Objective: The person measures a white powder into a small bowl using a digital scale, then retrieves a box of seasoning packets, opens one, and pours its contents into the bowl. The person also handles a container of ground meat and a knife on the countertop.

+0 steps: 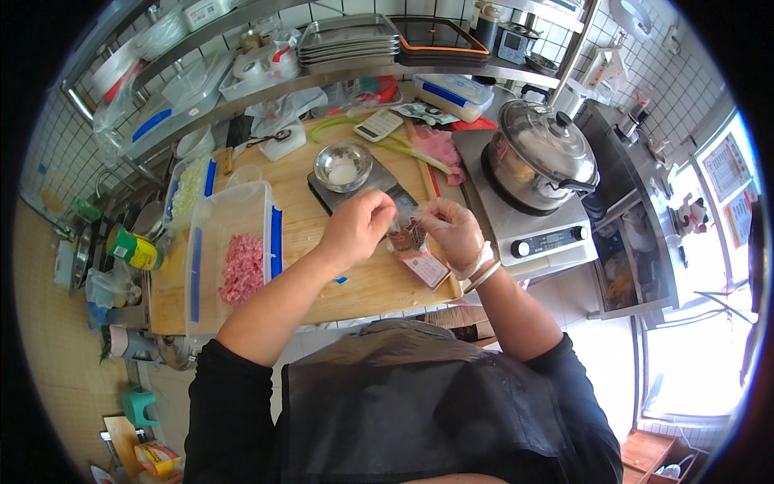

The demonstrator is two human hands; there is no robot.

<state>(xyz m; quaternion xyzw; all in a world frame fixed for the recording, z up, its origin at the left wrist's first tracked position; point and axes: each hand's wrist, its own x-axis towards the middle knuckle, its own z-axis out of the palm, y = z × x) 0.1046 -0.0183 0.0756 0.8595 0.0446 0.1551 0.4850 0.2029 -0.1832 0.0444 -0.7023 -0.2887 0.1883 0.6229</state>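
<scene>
A small clear plastic bag with brown contents (409, 235) hangs between my hands, its top edge pinched on both sides. My left hand (357, 228) is bare and grips the bag's left side. On my right hand (452, 233), a clear plastic glove covers the fingers, which hold the right side. Below the bag lies a small printed box (427, 266). Beyond my left hand, a metal bowl with white powder (343, 167) rests on a digital kitchen scale (387, 178). Raw minced meat (242, 268) sits inside a large clear plastic container (205, 242) to the left.
A lidded steel pot (538, 160) stands on an induction cooker (544, 236) at right. On the wooden board (302, 242) lie a green onion (429, 158) and a calculator (378, 125). Behind, a metal shelf (338, 78) holds stacked trays (349, 39). A container of chopped vegetable (189, 187) is at left.
</scene>
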